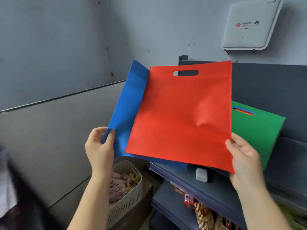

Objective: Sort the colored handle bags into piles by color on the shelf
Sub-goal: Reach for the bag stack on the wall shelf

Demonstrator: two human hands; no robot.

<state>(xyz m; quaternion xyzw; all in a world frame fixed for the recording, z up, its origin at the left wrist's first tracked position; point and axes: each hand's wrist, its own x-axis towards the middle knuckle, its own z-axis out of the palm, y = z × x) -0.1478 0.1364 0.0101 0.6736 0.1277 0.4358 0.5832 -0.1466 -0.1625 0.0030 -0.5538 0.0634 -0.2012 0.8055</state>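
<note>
A red handle bag (181, 113) is held up flat in front of me, its cut-out handle at the top. My right hand (245, 156) grips its lower right corner. A blue handle bag (127, 103) stands partly behind the red one on the left; my left hand (99, 146) pinches its lower left edge. A green handle bag (255, 130) lies on the dark shelf top (265, 83) to the right, on top of a pile whose blue and orange layers show through its handle slot.
A beige basket (127, 193) with packets sits low between my arms. Lower shelf boards (191, 185) carry snack packets and a small white box (201, 175). A white router (250, 24) hangs on the grey wall. A grey panel fills the left.
</note>
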